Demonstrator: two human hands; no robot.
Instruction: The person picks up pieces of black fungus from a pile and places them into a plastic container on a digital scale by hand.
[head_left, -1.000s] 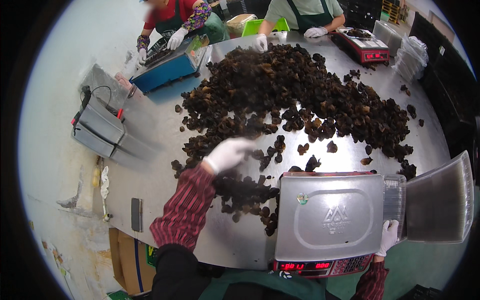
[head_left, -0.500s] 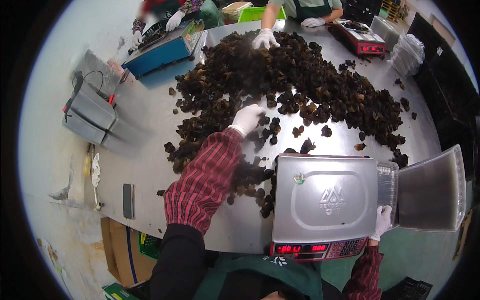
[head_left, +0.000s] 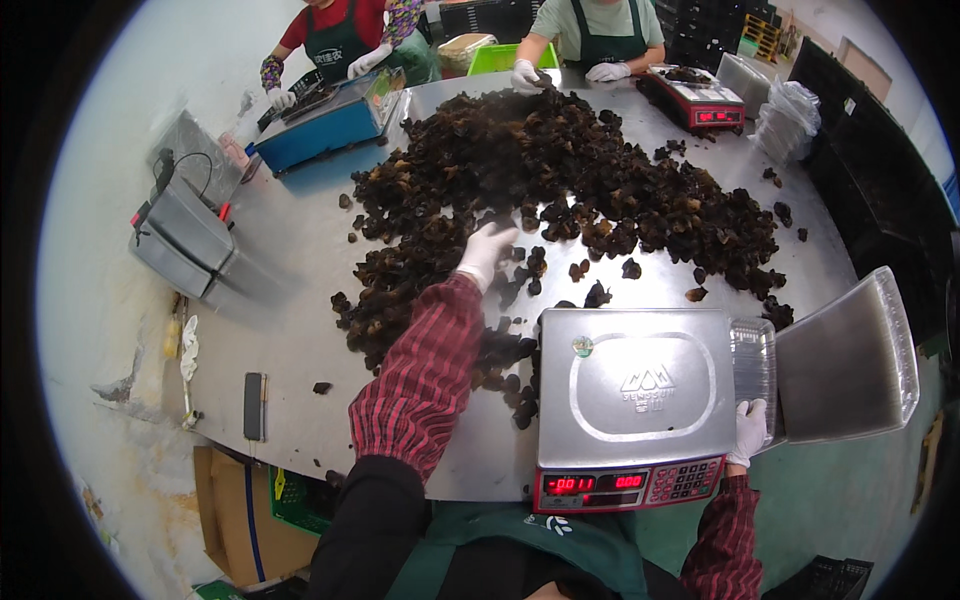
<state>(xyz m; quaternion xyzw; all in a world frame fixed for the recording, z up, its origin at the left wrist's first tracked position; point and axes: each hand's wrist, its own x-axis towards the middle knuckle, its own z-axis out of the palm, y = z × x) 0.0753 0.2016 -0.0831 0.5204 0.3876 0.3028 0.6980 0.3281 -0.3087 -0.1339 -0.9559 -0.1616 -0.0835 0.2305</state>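
Observation:
My left hand, in a white glove, reaches into the near edge of a large heap of dark brown wood ear mushrooms. Its fingers look stretched out over the pieces, though dark mushroom partly hides the tips. At the right side of a red scale with a steel pan, my right hand, gloved too, has its fingers on the near end of a stack of clear plastic trays. Nothing lies on the pan, and the scale's red display is lit. Loose mushrooms lie left of the scale.
Across the table, one co-worker's gloved hand holds mushroom above the heap; another works by a blue scale. More clear trays stand at the right. A phone and grey containers are at the left.
My left hand has shifted slightly and its fingers have spread. My right hand stays at the trays. The co-worker's hand has drawn back from the heap, lifting mushroom. The view has tilted a little.

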